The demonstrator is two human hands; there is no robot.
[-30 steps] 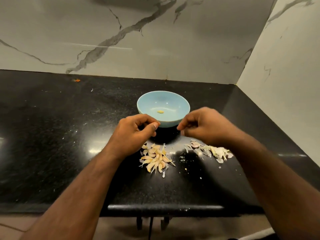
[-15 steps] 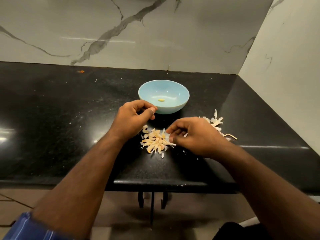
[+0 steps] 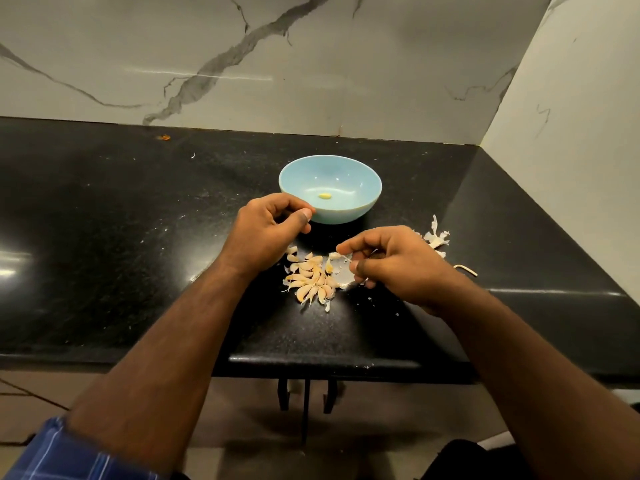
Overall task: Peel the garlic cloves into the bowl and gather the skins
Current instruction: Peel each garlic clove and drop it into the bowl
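Observation:
A light blue bowl (image 3: 367, 206) stands on the black counter with one peeled yellow clove (image 3: 325, 195) inside. In front of it lies a pile of unpeeled garlic cloves (image 3: 311, 277). My left hand (image 3: 268, 230) hovers between pile and bowl, its fingers curled with the thumb against the forefinger and nothing visible in it. My right hand (image 3: 398, 263) is at the pile's right edge, where forefinger and thumb pinch a garlic clove (image 3: 334, 255). Loose white skins (image 3: 434, 237) lie behind the right hand.
A thin dry stem piece (image 3: 465, 269) lies right of my right wrist. Small skin flakes dot the black counter (image 3: 138, 237). Marble walls close off the back and right sides. The counter's front edge (image 3: 322, 360) runs under my forearms.
My right hand has come down from beside the bowl to the clove pile and taken a clove at its edge. The left hand has barely moved.

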